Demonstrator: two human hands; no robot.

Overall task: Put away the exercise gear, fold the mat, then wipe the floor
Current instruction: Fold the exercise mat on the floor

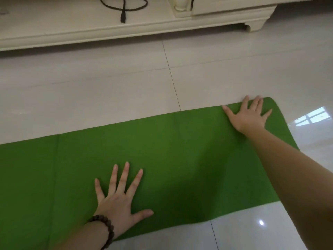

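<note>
The green mat (pixel 162 150) lies flat on the glossy tiled floor (pixel 108 87). Nearest, the left hand (pixel 117 201), a beaded bracelet (pixel 106 230) at its wrist, presses on the mat's near part with fingers spread wide. Farther along, the right hand (pixel 250 114) lies splayed flat at the mat's far corner, arm outstretched. Beyond the mat stands a cream cabinet (pixel 126 27) with a black cable (pixel 123 13) hanging.

Flat on mat (pixel 162 150): left hand (pixel 117 201) near front edge, right hand (pixel 249 116) at far right corner; cabinet (pixel 126 29) beyond.
</note>
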